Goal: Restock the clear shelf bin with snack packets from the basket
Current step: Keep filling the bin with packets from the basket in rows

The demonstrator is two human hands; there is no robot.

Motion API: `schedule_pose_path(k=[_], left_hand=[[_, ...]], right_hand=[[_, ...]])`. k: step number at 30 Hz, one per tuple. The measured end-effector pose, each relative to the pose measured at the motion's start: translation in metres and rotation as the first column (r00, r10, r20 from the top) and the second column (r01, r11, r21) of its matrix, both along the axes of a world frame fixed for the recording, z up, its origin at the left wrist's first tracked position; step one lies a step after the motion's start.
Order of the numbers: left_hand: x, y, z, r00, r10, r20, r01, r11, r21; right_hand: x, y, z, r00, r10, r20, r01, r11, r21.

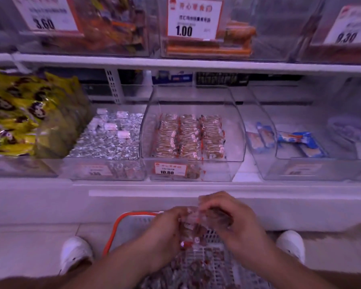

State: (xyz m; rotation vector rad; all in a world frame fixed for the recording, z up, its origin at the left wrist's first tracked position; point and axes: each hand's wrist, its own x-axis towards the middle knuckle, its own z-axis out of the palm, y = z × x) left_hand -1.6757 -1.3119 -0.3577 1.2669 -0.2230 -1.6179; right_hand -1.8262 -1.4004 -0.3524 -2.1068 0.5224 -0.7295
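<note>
Both hands hold a bunch of clear snack packets [193, 228] over the basket [115, 232], which has an orange rim and a pale grid wall and stands on the floor. My left hand [163, 232] grips the bunch from the left. My right hand [233, 222] curls over its top and right side. More packets lie in the basket [198, 268] below. Straight ahead on the lower shelf stands the clear shelf bin [233, 142], with three rows of the same brown packets [188, 138] inside and a 10.80 price tag on its front.
Left of that bin sits a bin of silver-wrapped sweets [108, 140], then yellow bags [25, 113]. To the right is a bin with blue packets [300, 140]. An upper shelf [175, 63] carries more bins and price signs. White shoes [75, 253] flank the basket.
</note>
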Motion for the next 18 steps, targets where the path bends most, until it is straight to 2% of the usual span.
schedule_pose_path(k=[1,3,5,7,9,11,13,15,16,18], left_hand=[[0.0,-0.004,0.003,0.998,0.009,-0.059,-0.008,1.0,0.01],[0.007,-0.01,0.002,0.992,0.033,-0.118,-0.033,0.999,-0.001],[0.017,-0.012,-0.001,0.996,0.04,-0.075,-0.045,0.997,-0.065],[0.025,-0.017,-0.005,0.995,0.098,-0.009,-0.098,0.989,-0.107],[0.03,-0.023,-0.009,0.98,0.193,0.053,-0.185,0.975,-0.127],[0.033,-0.027,-0.011,0.953,0.273,0.13,-0.252,0.955,-0.154],[0.032,-0.031,-0.014,0.918,0.325,0.228,-0.286,0.94,-0.187],[0.028,-0.032,-0.017,0.879,0.346,0.329,-0.288,0.934,-0.213],[0.026,-0.032,-0.019,0.869,0.354,0.345,-0.288,0.93,-0.227],[0.019,-0.033,-0.021,0.869,0.37,0.329,-0.304,0.923,-0.236]], right_hand=[[0.003,0.0,-0.004,0.997,0.061,-0.054,-0.066,0.994,-0.093],[0.006,-0.005,-0.01,0.981,0.132,-0.142,-0.151,0.981,-0.126],[0.004,-0.013,-0.011,0.981,0.135,-0.143,-0.135,0.991,0.007],[0.004,-0.021,-0.01,0.992,0.087,-0.088,-0.066,0.973,0.223],[0.007,-0.031,-0.01,0.994,-0.103,-0.037,0.109,0.921,0.375],[0.012,-0.039,-0.011,0.963,-0.269,-0.025,0.236,0.791,0.565],[0.019,-0.043,-0.011,0.951,-0.308,0.0,0.189,0.582,0.791],[0.024,-0.041,-0.011,0.958,-0.286,0.036,0.094,0.43,0.898],[0.027,-0.038,-0.011,0.962,-0.27,0.042,0.073,0.402,0.913],[0.033,-0.032,-0.015,0.965,-0.261,0.009,0.107,0.427,0.898]])
